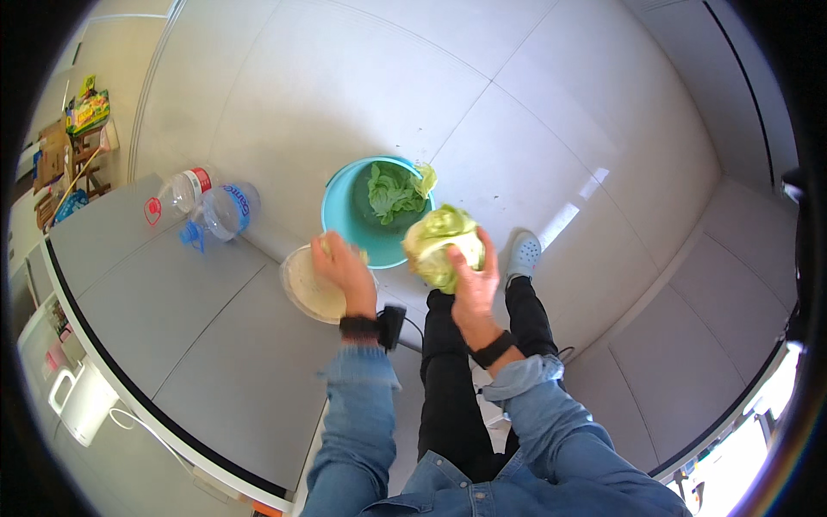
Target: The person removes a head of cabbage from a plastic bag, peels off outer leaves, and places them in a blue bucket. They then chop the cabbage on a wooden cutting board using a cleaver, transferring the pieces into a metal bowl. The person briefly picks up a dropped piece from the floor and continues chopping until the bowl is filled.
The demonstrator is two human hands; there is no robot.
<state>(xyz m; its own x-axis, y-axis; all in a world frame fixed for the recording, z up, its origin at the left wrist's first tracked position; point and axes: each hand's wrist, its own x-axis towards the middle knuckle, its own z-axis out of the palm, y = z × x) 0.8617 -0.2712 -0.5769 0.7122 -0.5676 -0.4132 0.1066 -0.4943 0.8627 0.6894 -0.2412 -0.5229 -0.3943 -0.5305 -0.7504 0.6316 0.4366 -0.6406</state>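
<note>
My right hand [475,284] holds a head of lettuce [442,249] from its right side, thumb across the pale part. My left hand [345,268] is blurred and closed, with small pale yellow-green bits, apparently lettuce, showing at its fingers. Beneath that hand is a round whitish tub [300,281] with a clear rim, partly hidden by the hand. Beyond both hands stands a turquoise bucket [349,213] on the floor. Green lettuce leaves [394,190] lie inside it, and one paler leaf [426,181] rests over its right rim.
Two clear plastic bottles, one with a red cap [153,210] and one with a blue cap [191,234], are left of the bucket beside grey cabinets [226,349]. A white kettle [84,400] stands on the left counter. My shoe [523,253] is on the tiled floor [549,129].
</note>
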